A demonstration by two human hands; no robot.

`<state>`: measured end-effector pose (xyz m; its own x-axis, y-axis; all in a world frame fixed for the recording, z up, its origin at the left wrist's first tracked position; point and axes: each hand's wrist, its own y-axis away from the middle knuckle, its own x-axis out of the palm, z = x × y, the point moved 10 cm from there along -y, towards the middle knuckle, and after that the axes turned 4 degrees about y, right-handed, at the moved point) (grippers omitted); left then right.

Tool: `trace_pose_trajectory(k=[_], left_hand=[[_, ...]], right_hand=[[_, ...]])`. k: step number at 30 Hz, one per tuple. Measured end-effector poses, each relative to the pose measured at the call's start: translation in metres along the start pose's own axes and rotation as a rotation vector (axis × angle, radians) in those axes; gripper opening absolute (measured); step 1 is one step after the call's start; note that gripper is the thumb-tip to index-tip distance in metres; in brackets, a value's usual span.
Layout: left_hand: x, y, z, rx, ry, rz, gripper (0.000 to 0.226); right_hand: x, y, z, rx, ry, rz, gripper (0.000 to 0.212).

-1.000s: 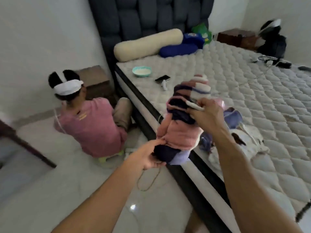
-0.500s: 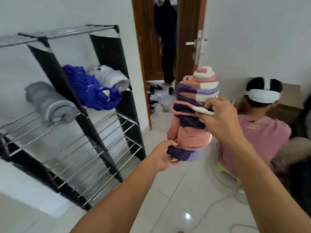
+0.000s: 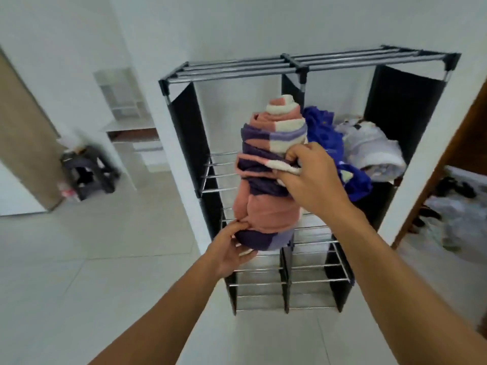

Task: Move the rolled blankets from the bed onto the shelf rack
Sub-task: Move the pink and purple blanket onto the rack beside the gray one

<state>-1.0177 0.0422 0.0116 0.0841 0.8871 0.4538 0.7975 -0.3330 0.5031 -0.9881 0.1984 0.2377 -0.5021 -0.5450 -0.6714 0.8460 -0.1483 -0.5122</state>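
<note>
White walls back a black metal-barred shelf rack (image 3: 297, 67); before it the pink-and-purple striped rolled blanket (image 3: 268, 180) stands upright, left hand (image 3: 232, 250) cupping its base, right hand (image 3: 313, 180) clutching its middle.

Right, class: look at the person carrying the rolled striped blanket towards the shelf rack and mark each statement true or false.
1. Both hands hold the pink, purple and cream rolled blanket. True.
2. The left hand supports its lower end. True.
3. The right hand hangs empty. False: its grip is on the roll's side.
4. The black-panelled metal shelf rack holds nothing. False: a crumpled blue cloth and a white bundle lie on it.
5. The roll is held upright. True.
</note>
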Motion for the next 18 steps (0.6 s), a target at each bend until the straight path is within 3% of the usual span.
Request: trace_pose_trajectory(k=[5,10,14,18], left_hand=[[-0.063,-0.005,-0.056,0.139,0.065,-0.176,0.014],[-0.071,-0.034,-0.101,0.235,0.043,-0.124,0.03],[-0.06,-0.06,-0.139,0.341,-0.132,-0.083,0.043],[-0.064,-0.085,-0.151,0.386,-0.364,-0.124,0.064]], right_hand=[[0.075,-0.051,0.023,-0.046,-0.09,0.063,0.017],[0.129,-0.123,0.031,0.013,-0.107,0.07,0.023],[0.166,-0.182,0.029,0.067,-0.032,0.175,0.042],[0.197,-0.212,0.007,0.119,0.054,0.196,0.044]])
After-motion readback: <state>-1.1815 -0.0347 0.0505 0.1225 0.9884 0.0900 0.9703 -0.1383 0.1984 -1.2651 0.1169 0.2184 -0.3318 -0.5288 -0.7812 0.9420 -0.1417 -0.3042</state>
